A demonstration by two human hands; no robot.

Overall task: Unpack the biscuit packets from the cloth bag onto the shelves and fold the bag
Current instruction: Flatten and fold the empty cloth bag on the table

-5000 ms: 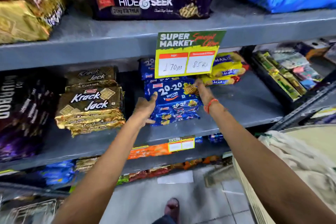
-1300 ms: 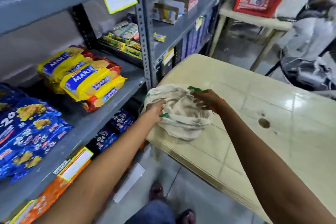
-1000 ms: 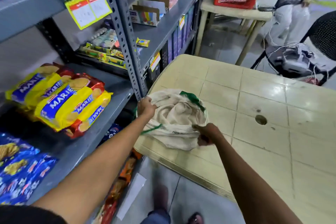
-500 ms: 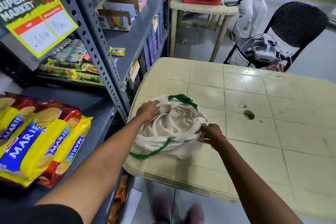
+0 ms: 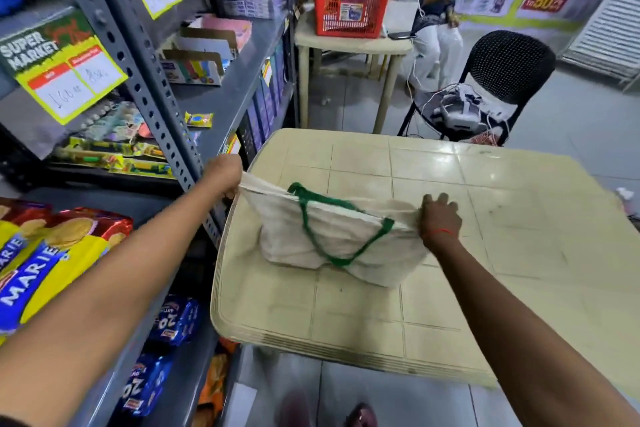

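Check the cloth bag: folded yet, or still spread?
Spread, not folded. The cloth bag is pulled taut between left hand and right hand above the table, its mouth shut flat.

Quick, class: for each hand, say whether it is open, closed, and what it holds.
Left hand: closed on the left top corner of the cloth bag.
Right hand: closed on the bag's right top corner, pulling it taut over the table.

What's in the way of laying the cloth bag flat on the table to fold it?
Nothing visible. The cloth bag is stretched between the left hand and right hand, and the beige table around it is bare.
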